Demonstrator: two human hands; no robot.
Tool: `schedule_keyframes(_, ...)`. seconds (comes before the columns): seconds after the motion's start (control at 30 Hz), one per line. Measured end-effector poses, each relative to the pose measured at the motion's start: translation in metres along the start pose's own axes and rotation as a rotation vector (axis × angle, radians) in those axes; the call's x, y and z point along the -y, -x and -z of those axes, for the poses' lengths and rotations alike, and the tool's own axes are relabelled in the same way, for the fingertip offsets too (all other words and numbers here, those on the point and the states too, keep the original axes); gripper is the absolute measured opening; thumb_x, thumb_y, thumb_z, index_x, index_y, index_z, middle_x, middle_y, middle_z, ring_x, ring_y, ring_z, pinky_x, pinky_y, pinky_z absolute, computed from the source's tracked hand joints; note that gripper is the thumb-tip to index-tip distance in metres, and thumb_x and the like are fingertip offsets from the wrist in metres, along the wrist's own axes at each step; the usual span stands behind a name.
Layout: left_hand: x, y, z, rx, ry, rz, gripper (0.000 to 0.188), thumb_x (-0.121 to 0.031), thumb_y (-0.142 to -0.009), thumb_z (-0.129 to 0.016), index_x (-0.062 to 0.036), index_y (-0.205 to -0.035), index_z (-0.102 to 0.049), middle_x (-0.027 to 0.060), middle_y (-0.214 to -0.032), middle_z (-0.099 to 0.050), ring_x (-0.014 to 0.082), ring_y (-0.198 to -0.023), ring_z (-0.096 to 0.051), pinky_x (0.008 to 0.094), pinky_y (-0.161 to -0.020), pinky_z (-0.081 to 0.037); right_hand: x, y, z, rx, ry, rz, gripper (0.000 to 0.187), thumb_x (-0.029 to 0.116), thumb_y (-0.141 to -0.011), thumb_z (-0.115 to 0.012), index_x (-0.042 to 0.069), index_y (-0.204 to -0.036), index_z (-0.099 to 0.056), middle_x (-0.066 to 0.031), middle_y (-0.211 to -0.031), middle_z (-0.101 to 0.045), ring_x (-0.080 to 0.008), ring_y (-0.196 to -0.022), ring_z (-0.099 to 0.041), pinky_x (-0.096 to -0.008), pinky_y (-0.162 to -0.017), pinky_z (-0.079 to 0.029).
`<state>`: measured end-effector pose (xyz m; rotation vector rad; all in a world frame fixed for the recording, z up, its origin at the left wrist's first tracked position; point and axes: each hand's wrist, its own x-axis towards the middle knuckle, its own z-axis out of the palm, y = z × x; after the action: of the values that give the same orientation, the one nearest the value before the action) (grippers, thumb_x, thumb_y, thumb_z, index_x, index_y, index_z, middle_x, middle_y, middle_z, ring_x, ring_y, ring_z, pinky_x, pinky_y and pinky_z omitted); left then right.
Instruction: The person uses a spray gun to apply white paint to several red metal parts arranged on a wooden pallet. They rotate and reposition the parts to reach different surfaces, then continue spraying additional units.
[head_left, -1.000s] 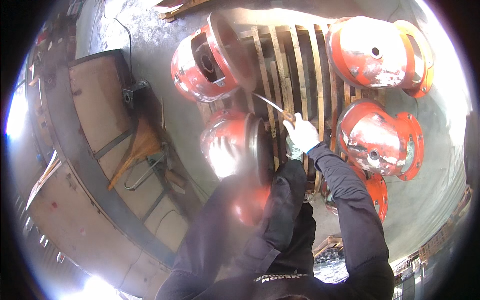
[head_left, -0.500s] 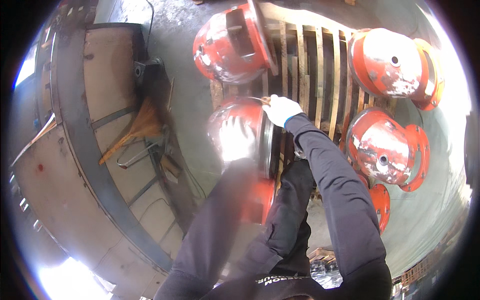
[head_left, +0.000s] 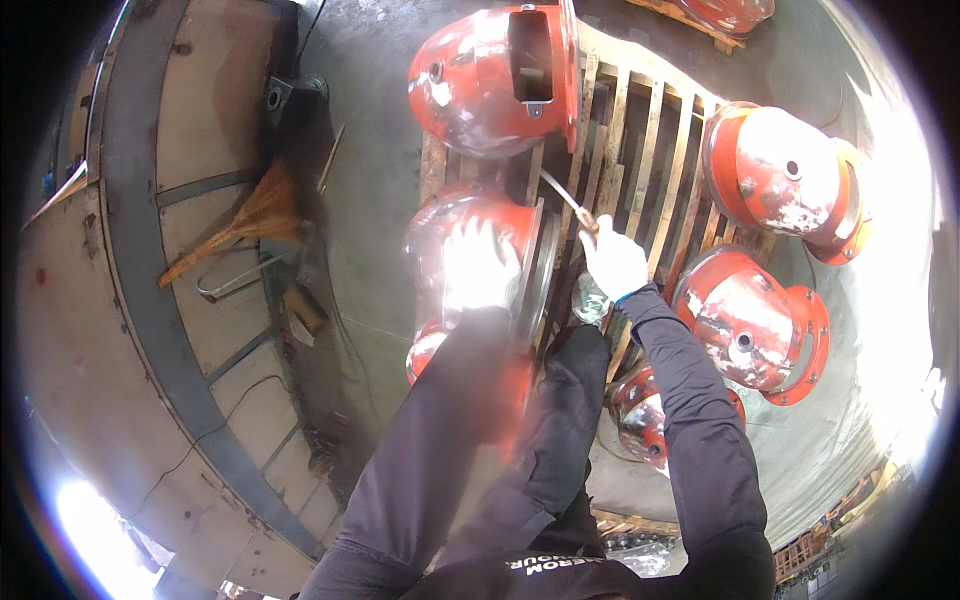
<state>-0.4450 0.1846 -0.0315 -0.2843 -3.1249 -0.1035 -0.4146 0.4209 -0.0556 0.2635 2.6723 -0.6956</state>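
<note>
My left hand, in a white glove, lies flat on a rounded red metal housing with worn, shiny patches. Its fingers are stretched out and slightly apart. In my right hand, also gloved in white, is a long, narrow tool with a pale blade and a brown handle. The blade points up and left, just beyond the housing's flanged rim, and appears apart from it. My left forearm, blurred, covers the near part of the housing.
Wooden pallet slats lie beneath the housings. Another red housing with a rectangular opening sits at the far side. More stand to the right. A straw broom and a metal-framed panel bench are at left.
My right hand has moved away from the housing's rim, rightward and nearer, and the tool now points away over the pallet. My left hand stays on the housing. The whole view has shifted.
</note>
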Motion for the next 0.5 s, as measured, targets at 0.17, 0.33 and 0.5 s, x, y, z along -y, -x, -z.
schedule_keyframes(0.17, 0.003, 0.005, -0.012, -0.070, 0.051, 0.047, 0.036, -0.026, -0.095, -0.066, -0.0057, -0.124, -0.073, 0.0160, -0.133, -0.070, 0.0395, -0.133, -0.060, 0.0554, -0.118, -0.042, 0.007, -0.001, -0.005, -0.102, 0.074, 0.087, 0.032, 0.038, -0.106, -0.059, 0.007, -0.107, -0.054, -0.0177, -0.067, -0.069, -0.0366, -0.063, -0.072, -0.0483, -0.057, -0.057)
schedule_keyframes(0.33, 0.008, 0.010, -0.018, -0.007, 0.107, 0.103, 0.047, -0.035, -0.099, -0.055, -0.0074, -0.134, -0.069, 0.0151, -0.144, -0.064, 0.0388, -0.143, -0.050, 0.0560, -0.123, -0.032, 0.004, -0.012, -0.001, -0.179, 0.152, -0.021, 0.030, 0.037, -0.106, -0.059, 0.007, -0.108, -0.053, -0.0157, -0.066, -0.068, -0.0366, -0.062, -0.072, -0.0482, -0.055, -0.057)
schedule_keyframes(0.5, 0.009, 0.008, -0.012, -0.071, 0.155, 0.120, 0.039, -0.028, -0.095, -0.065, -0.0054, -0.126, -0.072, 0.0157, -0.134, -0.069, 0.0393, -0.135, -0.058, 0.0569, -0.118, -0.040, 0.022, -0.013, 0.000, -0.063, 0.317, 0.354, 0.029, 0.035, -0.104, -0.063, 0.007, -0.110, -0.056, -0.0120, -0.062, -0.065, -0.0321, -0.055, -0.069, -0.0439, -0.049, -0.054)
